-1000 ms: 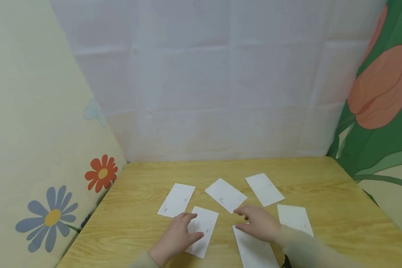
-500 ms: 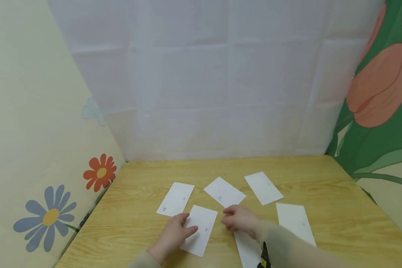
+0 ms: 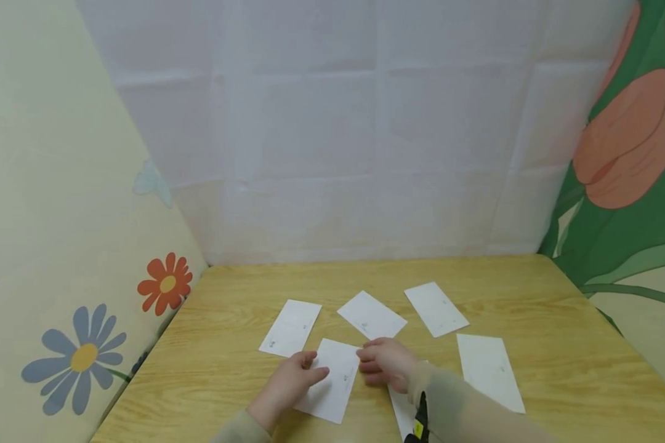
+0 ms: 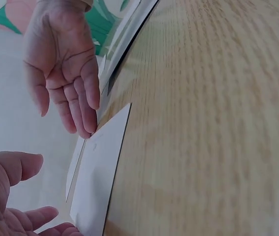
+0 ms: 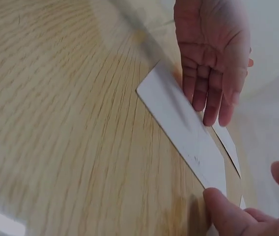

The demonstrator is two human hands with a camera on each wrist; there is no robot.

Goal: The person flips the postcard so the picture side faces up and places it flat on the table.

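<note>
1. On the wooden table (image 3: pixel 199 369), at the near left of the spread, the near-left card (image 3: pixel 329 400) lies between two hands, a small mark (image 3: pixel 346 378) facing up.
2. The right hand (image 3: pixel 390 364) has just come leftward, from over the near-right card (image 3: pixel 400 411) to the near-left card's right edge. Both hands now flank one card, so the work seems narrowed to it.
3. The left hand (image 3: pixel 287 383) stays by the opposite edge. Both hands are released, fingers loosely extended, grasping nothing.
4. Farther out, the far-left card (image 3: pixel 290 326), middle card (image 3: pixel 372 314), far-right card (image 3: pixel 435 307) and right-side card (image 3: pixel 487 366) have kept their places.
5. The right wrist view brings a right fingertip to the card's corner, contact the head view leaves unclear; whether it presses, I cannot tell. The left wrist view alone bares the right palm.
</note>
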